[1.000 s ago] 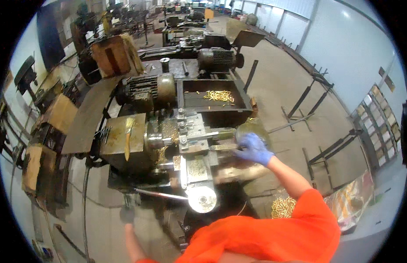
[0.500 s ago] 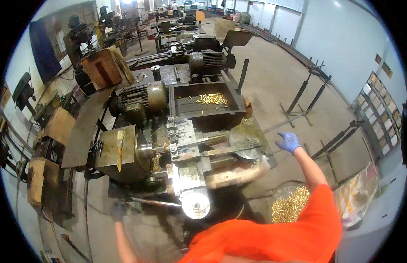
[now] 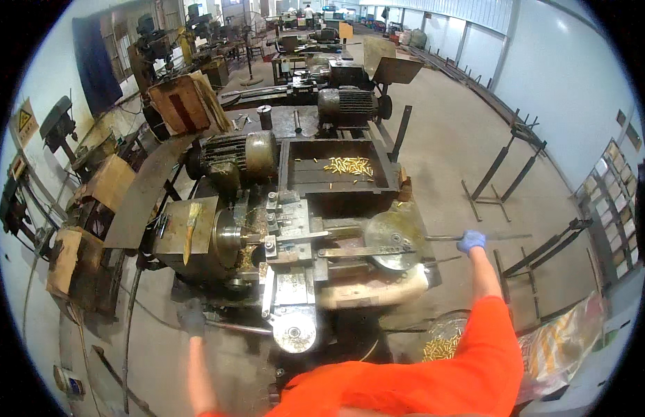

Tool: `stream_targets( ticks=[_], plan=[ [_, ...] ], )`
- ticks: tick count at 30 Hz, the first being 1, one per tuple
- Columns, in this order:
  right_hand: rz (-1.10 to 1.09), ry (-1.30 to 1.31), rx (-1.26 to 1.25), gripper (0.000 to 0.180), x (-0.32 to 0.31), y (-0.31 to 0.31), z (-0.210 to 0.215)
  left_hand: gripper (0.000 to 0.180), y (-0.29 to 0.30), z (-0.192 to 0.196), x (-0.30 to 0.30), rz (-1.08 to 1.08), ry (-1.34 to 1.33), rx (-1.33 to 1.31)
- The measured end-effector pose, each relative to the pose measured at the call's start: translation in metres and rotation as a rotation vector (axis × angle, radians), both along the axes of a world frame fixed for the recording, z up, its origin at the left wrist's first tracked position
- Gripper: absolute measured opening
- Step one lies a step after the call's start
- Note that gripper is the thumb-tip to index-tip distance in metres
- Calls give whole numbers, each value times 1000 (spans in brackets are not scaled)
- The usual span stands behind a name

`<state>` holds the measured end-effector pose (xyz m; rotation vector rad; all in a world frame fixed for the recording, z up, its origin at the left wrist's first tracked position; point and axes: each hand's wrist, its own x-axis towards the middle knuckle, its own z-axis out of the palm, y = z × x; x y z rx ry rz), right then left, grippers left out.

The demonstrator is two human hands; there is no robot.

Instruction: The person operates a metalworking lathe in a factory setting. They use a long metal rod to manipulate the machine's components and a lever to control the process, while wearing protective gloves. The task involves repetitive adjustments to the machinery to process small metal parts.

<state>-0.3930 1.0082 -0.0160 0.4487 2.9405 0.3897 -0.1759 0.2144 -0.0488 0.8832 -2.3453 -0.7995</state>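
Note:
My right hand (image 3: 471,241), in a blue glove, is closed around a long thin metal rod (image 3: 440,238) that sticks out to the right of the round metal disc (image 3: 392,240) on the machine. My left hand (image 3: 192,318), in a dark grey glove and a little blurred, grips the outer end of a lever (image 3: 239,326). That lever runs to the round hub (image 3: 294,332) at the machine's near side. Between the hands lies the metal slide (image 3: 289,240) with its tool posts, facing the spindle chuck (image 3: 228,238) on the left.
A dark metal tray (image 3: 315,187) holding small brass-coloured parts (image 3: 350,167) sits behind the slide. A brush (image 3: 191,233) lies on the machine's housing. More brass parts (image 3: 442,347) fill a container by my right arm, near a plastic sack (image 3: 562,340). Metal stands (image 3: 503,163) rise at right.
My right hand has gone from open beside the rod to closed on it. My left hand and its lever sit slightly higher in view, and the slide's near hub has shifted left.

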Motion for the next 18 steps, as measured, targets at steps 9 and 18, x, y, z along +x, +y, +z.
stream_targets(
  ticks=[9,18],
  plan=[
    [-39,218,-169,36,114,-5,-9,19,-19,-26,-47,-16,152,104],
    [-447,180,-53,42,277,94,-29,22,14,11,-51,97,148,214]
  ],
)
